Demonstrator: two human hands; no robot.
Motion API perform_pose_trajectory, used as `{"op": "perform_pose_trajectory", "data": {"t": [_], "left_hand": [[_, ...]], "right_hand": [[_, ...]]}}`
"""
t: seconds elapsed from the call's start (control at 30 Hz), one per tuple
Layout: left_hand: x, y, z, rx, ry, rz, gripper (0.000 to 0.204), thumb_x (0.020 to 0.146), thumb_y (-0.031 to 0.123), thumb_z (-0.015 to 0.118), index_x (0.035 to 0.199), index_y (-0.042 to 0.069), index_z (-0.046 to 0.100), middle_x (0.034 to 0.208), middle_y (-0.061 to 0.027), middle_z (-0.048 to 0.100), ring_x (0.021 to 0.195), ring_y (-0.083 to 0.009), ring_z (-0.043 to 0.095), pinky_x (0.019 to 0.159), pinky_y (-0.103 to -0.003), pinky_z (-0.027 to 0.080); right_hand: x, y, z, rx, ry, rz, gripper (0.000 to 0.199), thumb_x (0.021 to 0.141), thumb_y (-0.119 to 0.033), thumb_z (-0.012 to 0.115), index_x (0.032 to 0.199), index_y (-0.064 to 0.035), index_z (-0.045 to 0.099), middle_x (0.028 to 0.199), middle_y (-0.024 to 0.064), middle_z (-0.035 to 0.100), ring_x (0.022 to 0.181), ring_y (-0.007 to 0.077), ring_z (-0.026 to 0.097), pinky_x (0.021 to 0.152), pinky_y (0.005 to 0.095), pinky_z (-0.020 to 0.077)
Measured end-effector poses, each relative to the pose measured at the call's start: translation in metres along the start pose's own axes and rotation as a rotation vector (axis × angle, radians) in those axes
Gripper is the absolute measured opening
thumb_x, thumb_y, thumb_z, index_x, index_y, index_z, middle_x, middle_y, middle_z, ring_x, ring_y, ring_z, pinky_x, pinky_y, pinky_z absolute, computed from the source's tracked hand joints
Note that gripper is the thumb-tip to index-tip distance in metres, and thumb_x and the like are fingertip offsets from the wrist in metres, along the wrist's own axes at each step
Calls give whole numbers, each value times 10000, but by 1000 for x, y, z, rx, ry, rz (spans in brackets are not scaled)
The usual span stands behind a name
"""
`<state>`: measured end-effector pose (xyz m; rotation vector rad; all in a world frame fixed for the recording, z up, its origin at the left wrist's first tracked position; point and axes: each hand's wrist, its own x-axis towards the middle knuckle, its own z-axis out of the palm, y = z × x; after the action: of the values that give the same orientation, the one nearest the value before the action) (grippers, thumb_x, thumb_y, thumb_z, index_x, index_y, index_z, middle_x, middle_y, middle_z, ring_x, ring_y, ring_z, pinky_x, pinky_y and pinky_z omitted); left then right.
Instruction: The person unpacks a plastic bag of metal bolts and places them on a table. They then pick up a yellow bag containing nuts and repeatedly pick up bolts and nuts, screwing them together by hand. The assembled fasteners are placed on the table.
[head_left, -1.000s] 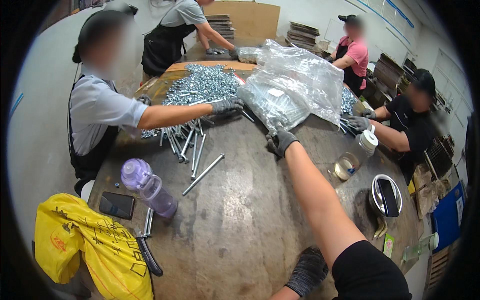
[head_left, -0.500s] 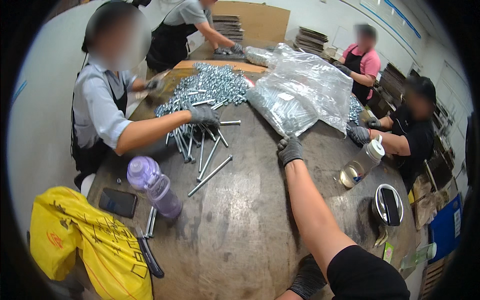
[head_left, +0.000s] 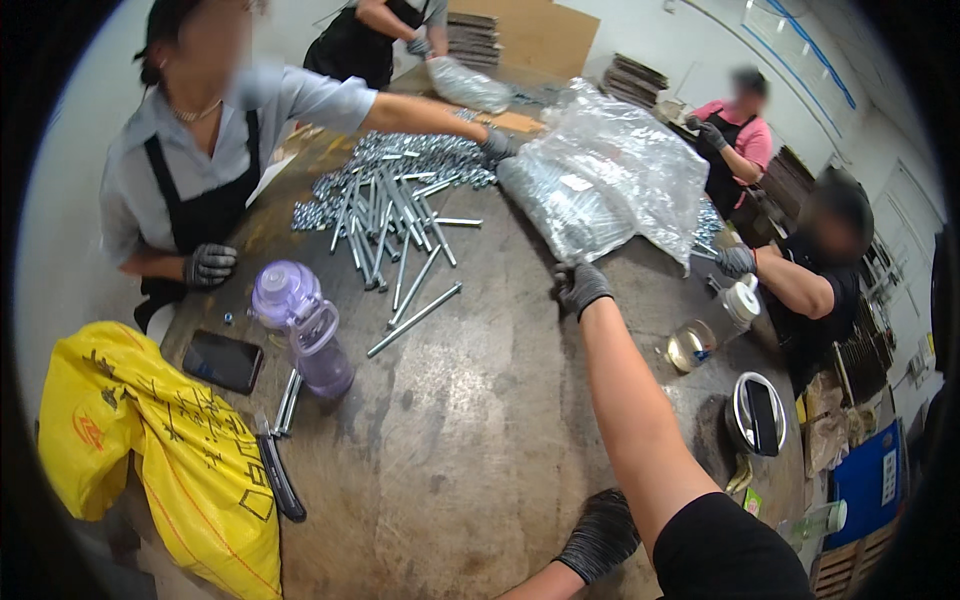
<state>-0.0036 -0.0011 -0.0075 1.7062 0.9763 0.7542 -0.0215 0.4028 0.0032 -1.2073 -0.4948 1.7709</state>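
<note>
My right hand [head_left: 583, 290], in a dark grey knit glove, reaches far forward. Its fingers are closed on the near corner of a clear plastic bag [head_left: 562, 212] packed with metal pieces. My left hand [head_left: 602, 535], gloved too, is low by the near edge, beside my right forearm; its fingers are hidden. Left of the bag, long bolts [head_left: 400, 225] lie loosely in front of a heap of small metal hardware [head_left: 400, 155], perhaps nuts. A co-worker's gloved hand [head_left: 497, 145] touches the bag's far left side.
On the table [head_left: 440, 430] at left are a purple bottle [head_left: 315, 345], a phone [head_left: 222, 360], a box cutter [head_left: 278, 470] and a yellow sack [head_left: 150, 450]. At right stand a clear bottle [head_left: 712, 325] and a bowl [head_left: 740, 420] with a phone across it. Several co-workers surround the table.
The left co-worker's hand has gone from the bolts across to the bag. At the far end, another person has raised a smaller bag. My right hand keeps its hold on the corner.
</note>
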Motion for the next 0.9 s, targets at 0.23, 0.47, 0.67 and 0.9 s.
{"op": "perform_pose_trajectory", "data": {"t": [0.23, 0.47, 0.67, 0.9], "left_hand": [[1, 26, -17, 223, 13, -30, 270, 847, 250, 579, 919, 2, 657, 937, -203, 660, 904, -347, 620, 811, -454, 492], [10, 19, -19, 287, -210, 102, 248, 846, 179, 559, 991, 9, 666, 954, -211, 664, 936, -348, 617, 843, -445, 486], [-2, 13, -5, 162, 110, 125, 233, 905, 161, 508, 999, 10, 658, 991, -185, 653, 940, -331, 608, 902, -446, 455], [-9, 11, -16, 125, 475, 166, 161, 835, 153, 539, 865, 22, 626, 858, -164, 624, 832, -343, 588, 818, -459, 468]], "right_hand": [[25, -4, -5, 225, 15, -87, 252, 959, -215, 533, 731, -177, 432, 518, -43, 378, 409, 72, 365, 338, 210, 261], [-15, -1, -88, 691, -215, -96, 183, 932, -128, 508, 763, -158, 446, 519, -80, 337, 374, 59, 321, 337, 217, 245], [-94, 25, -117, 363, -86, -35, 105, 918, -149, 512, 832, -91, 496, 570, -47, 385, 425, 73, 349, 341, 220, 265], [-256, 85, -128, 147, -182, 41, 71, 923, -142, 537, 917, -79, 506, 574, -71, 324, 449, 65, 334, 374, 227, 280]]}}
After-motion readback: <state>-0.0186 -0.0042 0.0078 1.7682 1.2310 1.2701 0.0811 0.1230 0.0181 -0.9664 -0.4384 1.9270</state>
